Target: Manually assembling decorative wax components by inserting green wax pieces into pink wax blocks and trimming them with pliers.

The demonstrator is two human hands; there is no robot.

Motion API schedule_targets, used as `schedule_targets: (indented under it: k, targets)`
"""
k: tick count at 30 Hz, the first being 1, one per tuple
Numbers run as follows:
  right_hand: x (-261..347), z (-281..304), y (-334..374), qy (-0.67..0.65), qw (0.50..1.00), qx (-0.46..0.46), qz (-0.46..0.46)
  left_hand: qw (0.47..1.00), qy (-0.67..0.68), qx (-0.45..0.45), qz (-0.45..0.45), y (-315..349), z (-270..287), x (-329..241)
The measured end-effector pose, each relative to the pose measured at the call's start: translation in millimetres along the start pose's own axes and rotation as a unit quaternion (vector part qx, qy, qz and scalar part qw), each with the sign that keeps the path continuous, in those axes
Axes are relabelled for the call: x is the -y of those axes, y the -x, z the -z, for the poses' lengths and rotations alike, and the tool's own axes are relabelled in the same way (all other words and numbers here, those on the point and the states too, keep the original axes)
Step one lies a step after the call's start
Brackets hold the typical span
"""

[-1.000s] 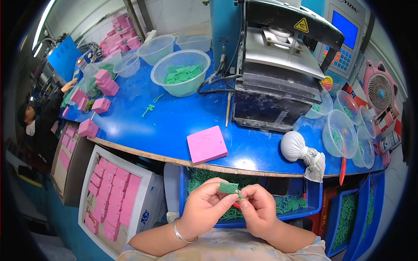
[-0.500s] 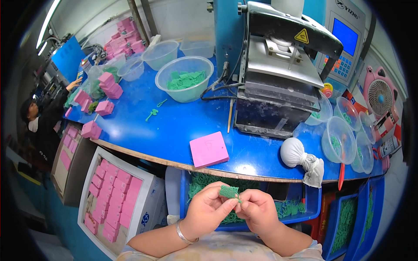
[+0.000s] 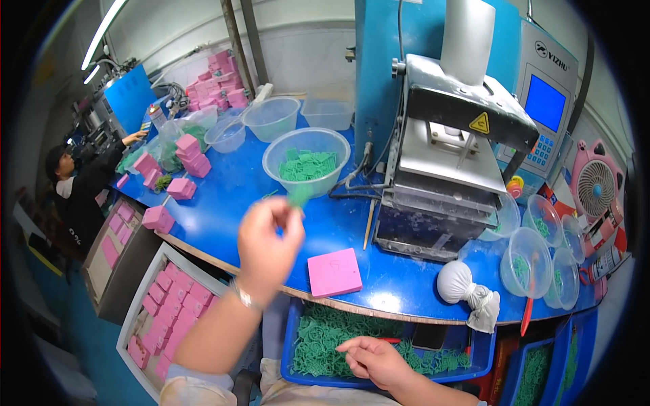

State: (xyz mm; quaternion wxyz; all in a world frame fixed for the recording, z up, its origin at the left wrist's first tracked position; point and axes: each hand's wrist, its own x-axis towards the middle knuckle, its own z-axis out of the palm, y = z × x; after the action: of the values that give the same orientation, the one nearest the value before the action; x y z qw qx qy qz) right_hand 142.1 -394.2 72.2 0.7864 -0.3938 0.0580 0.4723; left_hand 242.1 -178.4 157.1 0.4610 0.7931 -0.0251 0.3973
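Note:
My left hand (image 3: 269,243) is raised over the blue worktop, with thumb and fingertips pinching a small green lattice piece (image 3: 298,195). Motion blurs the piece, which overlaps the near edge of a clear plastic bowl (image 3: 272,162) holding many similar green pieces (image 3: 308,166). Low in front of me, my right hand (image 3: 380,362) hovers by a blue tray (image 3: 288,352) heaped with tangled green pieces (image 3: 325,338). Its index finger points left, the other fingers are loosely bent, and nothing shows between them. A pink square block (image 3: 335,273) lies flat near the table's front edge.
A press machine (image 3: 440,189) stands behind the block. On the right are a white cloth pouch (image 3: 455,283), small clear bowls (image 3: 526,264) and a pink fan (image 3: 596,183). Pink blocks fill a white box (image 3: 172,311) at lower left. A person (image 3: 84,183) works at far left.
My left hand has left my right and moved up and forward with the green piece to the bowl. My right hand has dropped lower over the tray. The view has shifted.

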Motion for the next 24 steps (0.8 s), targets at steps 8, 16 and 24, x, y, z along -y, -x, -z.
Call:
schedule_targets:
  k: [8, 16, 24]
  targets:
    - [-3.8, 4.9, 11.6, 0.451, 0.826, -0.142, 0.308, 0.926, -0.226, 0.272, -0.131, -5.3, 0.5, -21.2]
    - [47.1, -27.9, 23.0, 0.652, 0.448, -0.161, 0.589, 0.944, 0.012, 0.330, 0.001, 90.8, 11.3, -19.5]
    - [17.5, -31.1, 29.5, 0.702, 0.431, -0.090, 0.561, 0.707, 0.588, 0.052, 0.389, 95.6, 2.5, -42.0]
